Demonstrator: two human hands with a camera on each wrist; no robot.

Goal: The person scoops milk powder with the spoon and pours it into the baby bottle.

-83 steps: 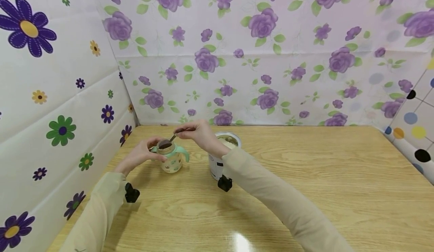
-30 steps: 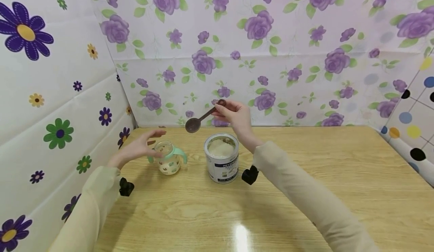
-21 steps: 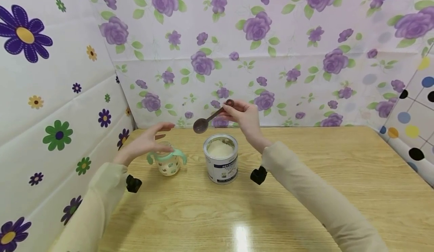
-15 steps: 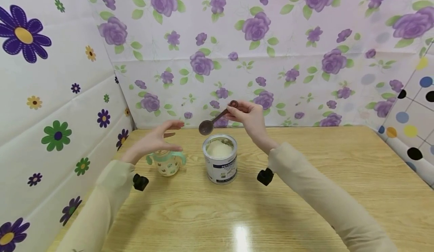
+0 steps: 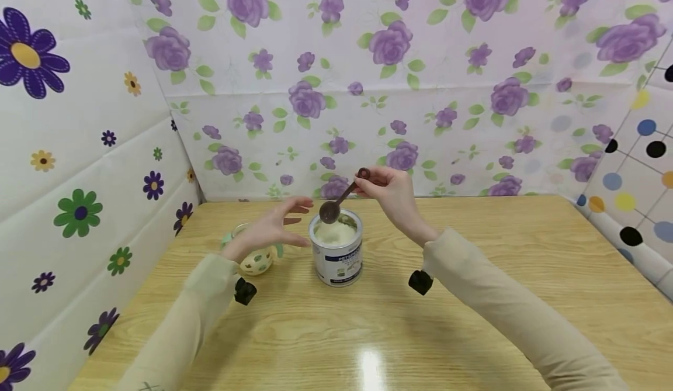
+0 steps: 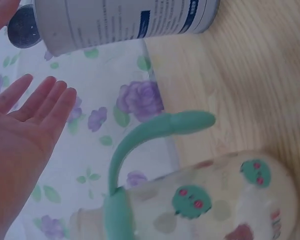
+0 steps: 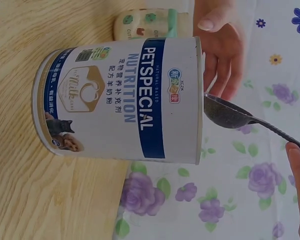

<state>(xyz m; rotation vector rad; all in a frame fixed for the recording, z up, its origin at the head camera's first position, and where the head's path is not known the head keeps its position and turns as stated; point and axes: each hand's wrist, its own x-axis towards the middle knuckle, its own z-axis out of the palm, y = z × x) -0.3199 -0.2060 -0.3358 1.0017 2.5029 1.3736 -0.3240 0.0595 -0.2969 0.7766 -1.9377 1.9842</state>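
Note:
My right hand (image 5: 393,197) pinches the handle of a dark brown measuring spoon (image 5: 329,211). The spoon's bowl is at the mouth of a white milk powder can (image 5: 337,262), which holds pale powder. Just left of the can, my left hand (image 5: 273,228) reaches out with fingers spread and nothing in them. Behind that hand and wrist stands a baby bottle (image 5: 257,261), partly hidden in the head view. In the left wrist view the bottle (image 6: 190,202) shows green handles and printed figures, and the left fingers are extended near the can (image 6: 120,20).
The wooden table (image 5: 473,274) stretches to the right and front. A flowered cloth (image 5: 368,87) covers the wall right behind it, and another patterned cloth (image 5: 94,163) borders the left side.
My right hand has drawn the spoon from the bottle over to the can and lowered it to the can's mouth. My left hand has left the bottle and moved right towards the can.

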